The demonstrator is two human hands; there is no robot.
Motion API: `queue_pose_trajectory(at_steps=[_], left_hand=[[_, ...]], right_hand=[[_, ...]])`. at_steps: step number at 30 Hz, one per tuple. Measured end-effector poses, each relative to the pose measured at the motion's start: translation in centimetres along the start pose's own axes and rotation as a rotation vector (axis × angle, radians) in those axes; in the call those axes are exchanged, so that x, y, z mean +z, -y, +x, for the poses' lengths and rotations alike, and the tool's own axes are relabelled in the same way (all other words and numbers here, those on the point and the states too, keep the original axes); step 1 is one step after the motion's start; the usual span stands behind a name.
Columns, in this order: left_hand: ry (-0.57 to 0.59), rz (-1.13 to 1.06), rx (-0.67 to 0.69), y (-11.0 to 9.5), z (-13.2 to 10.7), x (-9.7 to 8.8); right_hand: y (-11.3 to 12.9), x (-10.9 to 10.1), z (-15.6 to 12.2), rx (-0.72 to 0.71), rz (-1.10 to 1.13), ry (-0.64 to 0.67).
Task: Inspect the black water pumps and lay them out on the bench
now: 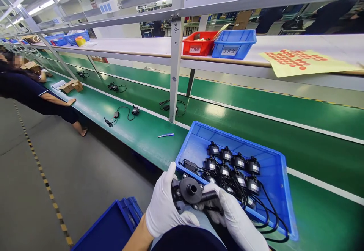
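Note:
Both my hands wear white gloves and hold one black pump (190, 191) in front of my body. My left hand (166, 201) wraps round the pump's left side, thumb below and fingers above. On the other side, my right hand (224, 205) grips it by the side pipe, its fingertips partly hidden behind the pump. The pump's round face with a short central spout points up toward me. Just beyond stands a blue bin (280, 190) with several similar black pumps (224, 169) in rows, their black cables (270, 205) hanging over the near edge.
The green bench (150, 145) bears a blue pen-like tool (166, 135) and a cabled pump (135, 110). A metal post (174, 69) rises behind. Red (199, 43) and blue trays (234, 44) sit on the shelf. Dark blue crates (113, 224) stand low left. A person (34, 88) is farther left.

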State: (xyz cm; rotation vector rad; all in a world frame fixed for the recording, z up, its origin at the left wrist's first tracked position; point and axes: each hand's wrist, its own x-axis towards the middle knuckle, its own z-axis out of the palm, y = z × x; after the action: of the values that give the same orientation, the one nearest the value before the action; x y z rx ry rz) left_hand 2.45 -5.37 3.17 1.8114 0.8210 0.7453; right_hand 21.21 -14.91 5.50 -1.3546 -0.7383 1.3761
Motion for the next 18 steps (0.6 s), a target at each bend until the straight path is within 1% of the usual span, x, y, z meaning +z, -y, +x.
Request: queue_pose_trajectory(at_steps=[7, 15, 18], left_hand=[[-0.032, 0.033, 0.037, 0.7, 0.1, 0.5], [-0.030, 0.067, 0.077, 0.3, -0.1, 0.5], [-0.038, 0.079, 0.093, 0.2, 0.0, 0.6]], right_hand=[[0.5, 0.1, 0.0, -0.078, -0.103, 0.045], [-0.6, -0.4, 0.1, -0.053, -0.090, 0.050], [-0.7, -0.4, 0.1, -0.045, -0.103, 0.049]])
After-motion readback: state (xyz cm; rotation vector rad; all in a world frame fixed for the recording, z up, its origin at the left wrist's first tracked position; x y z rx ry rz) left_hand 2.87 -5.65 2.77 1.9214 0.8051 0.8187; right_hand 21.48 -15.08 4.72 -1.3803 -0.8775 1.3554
